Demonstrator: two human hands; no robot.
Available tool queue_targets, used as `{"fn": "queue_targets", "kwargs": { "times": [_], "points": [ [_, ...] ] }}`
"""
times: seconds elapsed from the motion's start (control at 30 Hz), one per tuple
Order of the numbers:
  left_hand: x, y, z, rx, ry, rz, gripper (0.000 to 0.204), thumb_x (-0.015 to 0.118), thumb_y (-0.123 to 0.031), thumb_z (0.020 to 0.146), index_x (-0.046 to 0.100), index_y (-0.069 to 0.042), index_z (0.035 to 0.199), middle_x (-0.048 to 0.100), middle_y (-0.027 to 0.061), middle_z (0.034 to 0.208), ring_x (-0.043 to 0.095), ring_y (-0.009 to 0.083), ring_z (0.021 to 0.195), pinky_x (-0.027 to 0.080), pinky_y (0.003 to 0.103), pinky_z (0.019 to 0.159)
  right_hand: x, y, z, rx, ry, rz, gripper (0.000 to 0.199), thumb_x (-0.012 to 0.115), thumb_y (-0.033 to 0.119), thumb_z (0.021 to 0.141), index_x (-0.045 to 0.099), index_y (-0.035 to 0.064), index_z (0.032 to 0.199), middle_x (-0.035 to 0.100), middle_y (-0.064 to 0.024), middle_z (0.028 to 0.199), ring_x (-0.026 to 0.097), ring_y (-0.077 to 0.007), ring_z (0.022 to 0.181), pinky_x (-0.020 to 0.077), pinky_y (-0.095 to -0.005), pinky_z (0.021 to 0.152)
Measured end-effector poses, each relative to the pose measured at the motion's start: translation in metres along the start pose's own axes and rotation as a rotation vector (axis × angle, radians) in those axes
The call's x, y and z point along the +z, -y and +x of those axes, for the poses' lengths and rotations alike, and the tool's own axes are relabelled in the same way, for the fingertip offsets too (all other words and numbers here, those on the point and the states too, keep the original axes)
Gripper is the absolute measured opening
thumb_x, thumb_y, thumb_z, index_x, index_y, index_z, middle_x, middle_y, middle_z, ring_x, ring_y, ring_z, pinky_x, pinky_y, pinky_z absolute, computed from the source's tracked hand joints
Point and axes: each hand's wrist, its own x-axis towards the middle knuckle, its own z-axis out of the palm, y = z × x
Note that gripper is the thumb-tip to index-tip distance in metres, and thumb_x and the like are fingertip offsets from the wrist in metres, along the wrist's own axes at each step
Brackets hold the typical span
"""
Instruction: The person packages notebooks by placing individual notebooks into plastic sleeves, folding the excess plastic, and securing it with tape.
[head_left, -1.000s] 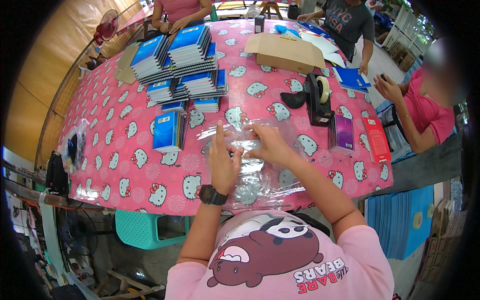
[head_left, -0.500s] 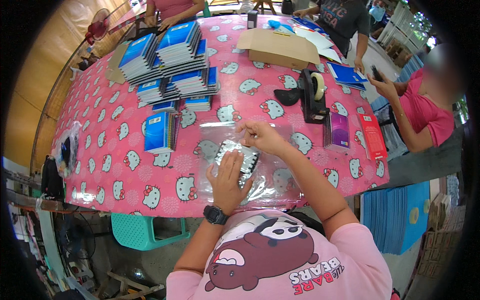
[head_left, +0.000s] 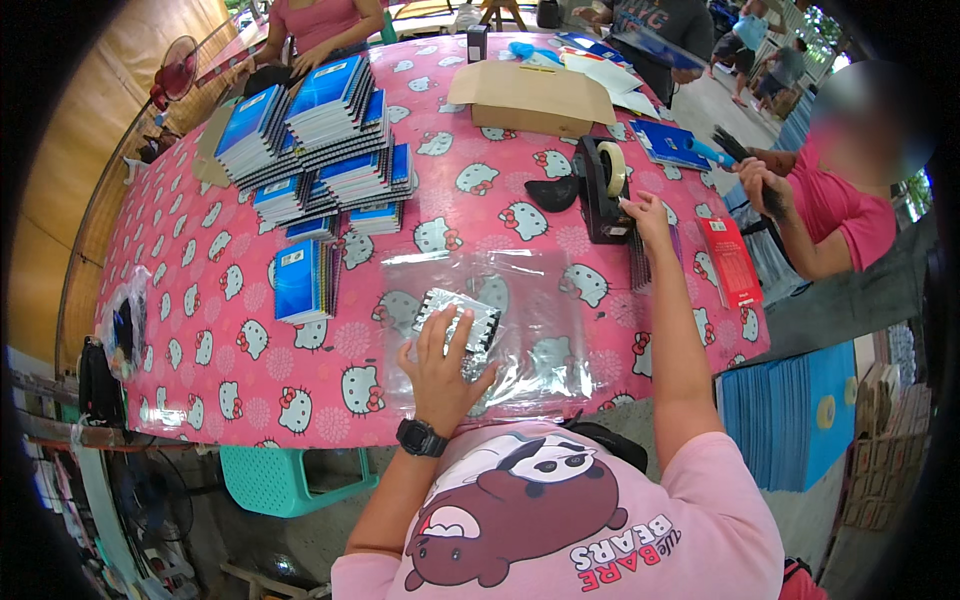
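My left hand (head_left: pixel 446 368) lies flat with spread fingers on a small white and black bundle with a toothed edge (head_left: pixel 484 322); its exact kind is unclear. Under and around the bundle is a sheet or bag of clear plastic (head_left: pixel 545 355) on the table. Out to the right, my right hand (head_left: pixel 650 220) is at the front end of a black tape dispenser (head_left: pixel 606 212) that holds a pale tape roll (head_left: pixel 613 170). Its thumb and forefinger pinch together there, seemingly on the tape's end. Behind that hand, a purple notebook stack (head_left: pixel 640 262) is partly hidden.
Stacks of blue spiral notebooks (head_left: pixel 330 95) stand at the left, with a smaller stack (head_left: pixel 303 283) nearer. An open cardboard box (head_left: pixel 530 100) sits at the back. A red booklet (head_left: pixel 730 262) lies at the right edge. Other people stand or sit around the pink table (head_left: pixel 220 330).
My right hand has gone from above the bundle, outward right to the tape dispenser. My left hand stays on the bundle. The person at the right now holds a blue-handled thing.
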Motion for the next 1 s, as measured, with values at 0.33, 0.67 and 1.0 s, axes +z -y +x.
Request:
{"fn": "queue_targets", "kwargs": {
  "times": [0.33, 0.67, 1.0],
  "points": [
    [0.001, 0.001, -0.003, -0.020, -0.019, 0.017, 0.080, 0.075, -0.029, 0.060, 0.044, -0.018, 0.133, 0.041, 0.0065, 0.136, 0.035, 0.0246, 0.127, 0.022, 0.048, 0.097, -0.003, 0.015, -0.073, 0.329, -0.105, 0.454, 0.049, 0.074, 0.002, 0.072, 0.046, -0.0011, 0.112, 0.058, -0.0031, 0.069, 0.044, -0.0064, 0.046, 0.0347, -0.0203, 0.040],
    [0.002, 0.005, -0.003, -0.014, -0.025, -0.002, 0.080, 0.074, -0.028, 0.061, 0.042, -0.019, 0.134, 0.040, 0.0049, 0.136, 0.035, 0.0234, 0.127, 0.020, 0.050, 0.096, -0.003, 0.020, -0.047, -0.038, -0.136, -0.642, 0.044, 0.078, 0.015, 0.060, 0.053, 0.0045, 0.095, 0.063, -0.0132, 0.082, 0.061, -0.0316, 0.076, 0.0483, -0.0410, 0.069],
    [-0.002, 0.001, -0.004, -0.082, 0.036, 0.019, 0.082, 0.078, -0.029, 0.059, 0.044, -0.026, 0.133, 0.034, 0.0015, 0.142, 0.021, 0.0335, 0.134, 0.017, 0.061, 0.098, 0.020, 0.116, -0.112, 0.094, 0.748, 0.245, 0.024, 0.065, 0.007, 0.082, 0.052, 0.0097, 0.102, 0.060, 0.0006, 0.077, 0.052, -0.0008, 0.064, 0.0320, -0.0156, 0.047]
  ]
}}
